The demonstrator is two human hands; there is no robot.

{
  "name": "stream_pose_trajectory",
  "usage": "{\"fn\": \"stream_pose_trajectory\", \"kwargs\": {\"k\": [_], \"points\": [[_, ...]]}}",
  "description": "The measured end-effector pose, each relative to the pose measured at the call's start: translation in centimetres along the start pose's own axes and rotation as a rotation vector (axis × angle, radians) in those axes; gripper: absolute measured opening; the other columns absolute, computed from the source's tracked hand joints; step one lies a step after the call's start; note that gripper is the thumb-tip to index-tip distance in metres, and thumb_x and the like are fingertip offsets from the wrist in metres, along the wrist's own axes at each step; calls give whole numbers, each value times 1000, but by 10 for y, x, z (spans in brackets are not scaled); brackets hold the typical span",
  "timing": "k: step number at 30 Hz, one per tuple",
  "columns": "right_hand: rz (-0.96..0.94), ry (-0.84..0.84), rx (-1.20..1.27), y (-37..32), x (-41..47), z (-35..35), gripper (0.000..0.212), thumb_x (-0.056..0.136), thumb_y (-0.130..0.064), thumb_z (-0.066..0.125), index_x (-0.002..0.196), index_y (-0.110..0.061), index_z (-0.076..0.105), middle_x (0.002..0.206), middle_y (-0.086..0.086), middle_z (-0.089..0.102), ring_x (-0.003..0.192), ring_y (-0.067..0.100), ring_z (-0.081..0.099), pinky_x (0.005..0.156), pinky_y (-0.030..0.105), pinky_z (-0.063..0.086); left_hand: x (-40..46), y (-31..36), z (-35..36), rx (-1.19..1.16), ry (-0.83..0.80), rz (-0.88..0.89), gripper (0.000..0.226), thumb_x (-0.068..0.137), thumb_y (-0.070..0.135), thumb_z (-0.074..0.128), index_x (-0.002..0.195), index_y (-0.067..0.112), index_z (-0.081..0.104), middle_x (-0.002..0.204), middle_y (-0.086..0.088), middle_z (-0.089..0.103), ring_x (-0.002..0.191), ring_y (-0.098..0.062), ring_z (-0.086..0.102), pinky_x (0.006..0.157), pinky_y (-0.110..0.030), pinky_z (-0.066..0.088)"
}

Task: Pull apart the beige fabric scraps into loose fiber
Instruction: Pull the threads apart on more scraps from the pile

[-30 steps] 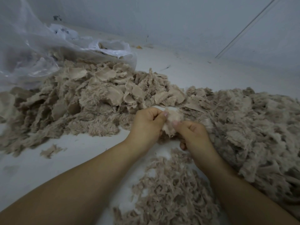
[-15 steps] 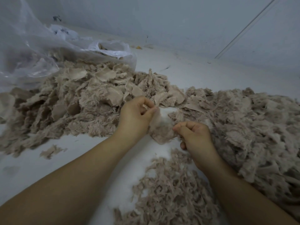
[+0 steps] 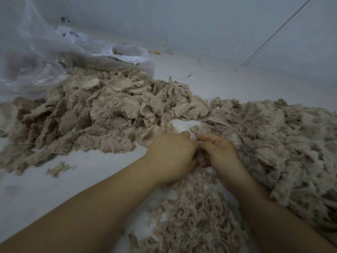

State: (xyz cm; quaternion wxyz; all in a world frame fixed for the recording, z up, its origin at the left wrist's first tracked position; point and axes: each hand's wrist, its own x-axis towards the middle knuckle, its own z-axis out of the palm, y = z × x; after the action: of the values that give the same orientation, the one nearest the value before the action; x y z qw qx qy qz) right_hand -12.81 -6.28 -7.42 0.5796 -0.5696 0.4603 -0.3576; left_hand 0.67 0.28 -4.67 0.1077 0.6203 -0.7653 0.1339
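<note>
**Sorted and unsorted piles are lying close enough to mix**

Head view: the left hand (image 3: 171, 156) and right hand (image 3: 218, 152) are meeting knuckle to knuckle, fingers curled inward. They are probably pinching a scrap, but whatever lies between them is hidden, so I cannot tell. The beige fabric scraps (image 3: 102, 114) are heaping on the white floor (image 3: 54, 189) ahead and to the left, spilling from a clear plastic bag (image 3: 36, 57). Loose fiber (image 3: 197, 216) is gathering below the wrists, and a fluffier mass (image 3: 282, 143) is lying to the right. The likely risk: untorn pieces are sitting just beside the pulled fiber, so a careless drop could blend the two. A stray scrap (image 3: 58, 168) is already lying apart at the left and could be overlooked.
</note>
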Motion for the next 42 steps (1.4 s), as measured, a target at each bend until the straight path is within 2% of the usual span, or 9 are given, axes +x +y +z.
{"fn": "stream_pose_trajectory", "kwargs": {"k": [5,8,11,13,19,30,36,39,42], "points": [[17,66,13,-2,1,0,20,96,-3,50,78,1,59,43,-6,39,42,15,39,37,24,40,2,4,11,-63,-94,6,21,88,8,49,101,17,62,77,3,37,58,-19,43,46,-30,27],[1,95,46,-2,1,1,35,96,-6,51,62,-13,55,44,-6,42,39,12,39,38,23,40,7,-2,12,-672,63,-300,12,92,11,58,85,14,67,76,1,62,70,-17,60,60,-35,48],[-67,21,36,-2,-4,0,19,98,-18,55,84,-18,67,45,-16,46,40,3,43,40,21,39,10,-10,10,-1466,198,-629,19,95,4,59,77,10,61,51,4,53,37,-11,41,40,-21,30],[-117,-37,26,-2,-7,0,18,98,-22,58,85,-20,70,47,-18,51,42,-1,47,41,18,37,9,-14,9,-1683,137,-687,15,97,3,56,82,6,58,48,0,47,33,-13,31,39,-17,20],[-153,35,59,-1,-9,1,26,94,-13,65,70,-19,75,50,-4,50,40,7,31,38,21,27,8,-10,11,-1706,41,-682,27,99,27,56,86,4,56,55,-9,43,33,-16,33,37,-16,21],[-121,164,99,1,-4,-2,37,97,-17,60,64,-24,74,66,10,50,46,10,37,41,22,36,7,-17,18,-1705,208,-750,21,99,8,54,83,-5,58,53,-10,56,32,-13,36,36,-17,27],[-242,-183,-126,-2,-15,-2,29,86,3,68,72,-20,79,54,2,57,44,10,42,42,16,34,8,-19,19,-1714,226,-737,22,98,11,55,91,-10,55,52,-10,57,29,-14,36,35,-16,26],[-208,-180,-22,-6,-13,-4,18,87,-22,68,73,-16,78,52,-1,48,45,8,39,42,18,34,8,-16,18,-1680,178,-691,22,96,12,59,76,4,55,50,-10,56,30,-14,35,35,-16,25],[-218,-134,-20,-3,-11,-4,53,85,-40,72,72,10,61,56,11,34,47,16,28,40,21,26,7,-11,17,-1615,102,-641,24,95,15,62,74,7,55,48,-11,53,32,-15,35,36,-17,26]]}}
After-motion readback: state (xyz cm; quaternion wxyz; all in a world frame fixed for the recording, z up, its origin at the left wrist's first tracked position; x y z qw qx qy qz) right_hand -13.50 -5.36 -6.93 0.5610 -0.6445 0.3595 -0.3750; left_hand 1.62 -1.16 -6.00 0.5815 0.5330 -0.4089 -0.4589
